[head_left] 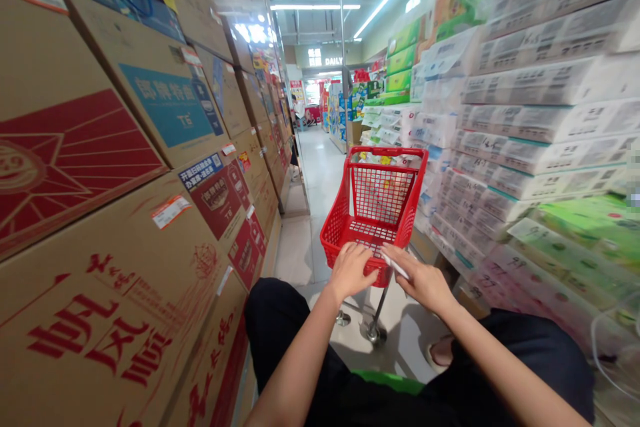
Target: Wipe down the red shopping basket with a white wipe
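Evidently, in the head view, we are low in a shop aisle with both hands at the red lattice-sided plastic shopping cart (334,230), which stands between our knees and the open stretch of pale glossy floor (320,150) beyond. Its near, lower end faces us, while its tall end with the red top bar (393,150) stands farther off. Our left hand (351,271) lies at the near rim, fingers reaching forward and loosely spread, thumb apart; we cannot tell whether they grip the plastic or merely rest on it. Our right hand (423,282) is narrowed around a slim white object (396,263), pinched between fingers and thumb beside the same rim; we cannot make out what the object is.

Beneath the basket we see a silvery metal leg (382,307) and a small caster wheel (375,333). Stacked brown cardboard cartons with red print (125,293) wall us in on the left, and piled white plastic-wrapped packs (530,127) on the right.

As we judge it, the step in hand is steadying or handling the cart at its near end. Moving it from here would call for a firm hold with our left hand, our right keeping the white object clear of the lattice, and a straight line between cartons and packs.
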The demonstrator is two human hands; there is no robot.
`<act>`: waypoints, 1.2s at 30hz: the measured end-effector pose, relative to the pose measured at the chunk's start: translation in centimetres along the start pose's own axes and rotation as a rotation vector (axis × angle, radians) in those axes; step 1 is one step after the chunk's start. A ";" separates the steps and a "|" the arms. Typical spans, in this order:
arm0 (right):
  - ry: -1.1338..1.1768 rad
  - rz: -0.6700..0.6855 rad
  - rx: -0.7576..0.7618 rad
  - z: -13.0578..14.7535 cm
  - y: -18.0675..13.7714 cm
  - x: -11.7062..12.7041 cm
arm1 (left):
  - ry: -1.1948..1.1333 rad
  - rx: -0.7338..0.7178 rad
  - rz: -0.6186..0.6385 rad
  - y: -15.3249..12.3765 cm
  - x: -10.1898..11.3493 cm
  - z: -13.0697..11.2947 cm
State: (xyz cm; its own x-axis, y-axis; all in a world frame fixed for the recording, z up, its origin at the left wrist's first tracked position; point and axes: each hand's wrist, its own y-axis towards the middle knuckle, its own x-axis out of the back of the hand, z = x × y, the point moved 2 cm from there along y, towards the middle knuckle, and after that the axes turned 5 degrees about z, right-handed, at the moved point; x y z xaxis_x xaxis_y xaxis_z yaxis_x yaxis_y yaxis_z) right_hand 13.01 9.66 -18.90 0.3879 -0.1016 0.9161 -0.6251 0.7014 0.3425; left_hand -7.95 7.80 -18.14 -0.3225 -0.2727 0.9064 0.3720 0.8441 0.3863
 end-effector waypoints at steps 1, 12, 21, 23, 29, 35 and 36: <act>0.002 -0.013 -0.017 -0.6 0.4 0.3 | -0.003 0.008 0.007 0.3 -0.2 -0.1; 0.027 0.011 0.009 2.1 -1.2 -1.1 | 0.046 0.104 0.004 0.8 -0.4 0.1; -0.066 -0.011 -0.068 -2.1 3.2 0.2 | -0.025 0.155 -0.035 1.9 -2.0 -0.7; -0.087 -0.024 -0.101 -3.0 3.6 0.6 | -0.030 0.138 -0.040 2.0 -2.1 -0.7; -0.143 0.018 -0.101 -0.8 2.8 0.3 | -0.055 0.112 -0.052 1.4 -1.5 0.8; -0.164 0.076 -0.041 2.1 3.5 0.0 | -0.040 0.120 0.022 0.5 0.2 3.7; -0.164 0.089 -0.029 2.5 3.6 0.0 | -0.026 0.121 0.031 0.4 0.4 4.0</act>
State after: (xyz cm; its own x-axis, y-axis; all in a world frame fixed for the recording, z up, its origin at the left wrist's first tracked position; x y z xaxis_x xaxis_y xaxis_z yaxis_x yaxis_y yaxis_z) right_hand 9.05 10.46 -17.16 0.2153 -0.1499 0.9650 -0.6312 0.7326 0.2547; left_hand -11.37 9.86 -18.25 -0.3353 -0.2348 0.9124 0.2751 0.9018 0.3332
